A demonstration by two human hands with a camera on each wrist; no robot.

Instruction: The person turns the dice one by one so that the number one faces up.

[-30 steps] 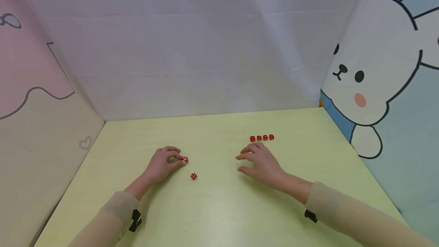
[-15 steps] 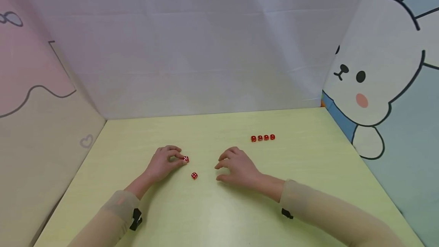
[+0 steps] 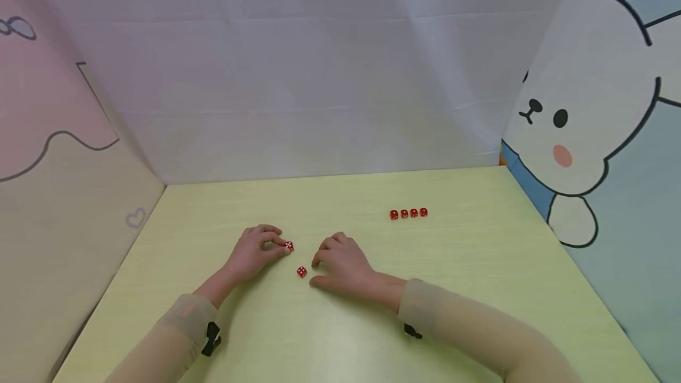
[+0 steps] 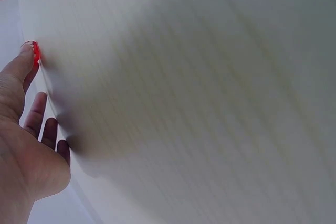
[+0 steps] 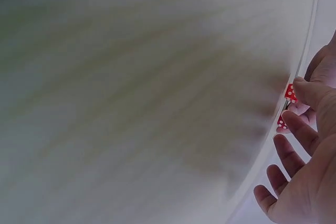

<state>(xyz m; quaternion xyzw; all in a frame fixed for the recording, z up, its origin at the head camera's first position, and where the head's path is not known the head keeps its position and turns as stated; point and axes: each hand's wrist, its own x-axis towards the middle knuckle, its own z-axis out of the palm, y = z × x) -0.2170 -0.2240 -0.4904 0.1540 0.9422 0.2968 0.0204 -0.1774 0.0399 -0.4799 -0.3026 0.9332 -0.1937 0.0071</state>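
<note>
As your right hand point(image 3: 343, 268) sweeps in from beside the row point(image 3: 404, 213), it reaches the loose die point(image 3: 301, 272), thumb and fingers parted, grasping nothing, with the die just ahead of the gap between them. Lying on the table point(image 3: 276, 341) between your two hands, the loose die appears untouched in the head view, a slim strip of tabletop showing before your fingertips. Your left hand point(image 3: 254, 255), all but motionless over the past second, pinches a second die point(image 3: 289, 246) between thumb and finger; whether that one rests on the table or is lifted, the views cannot tell. Farther off to the right, the row of four stands in line as it did a second ago, no hand on it. For the work, the change looks like a shift of attention: the row seems settled for now, and both your hands flank the pair outside it. Your right hand looks well placed for the loose die, though your left sits near enough to crowd the space
</note>
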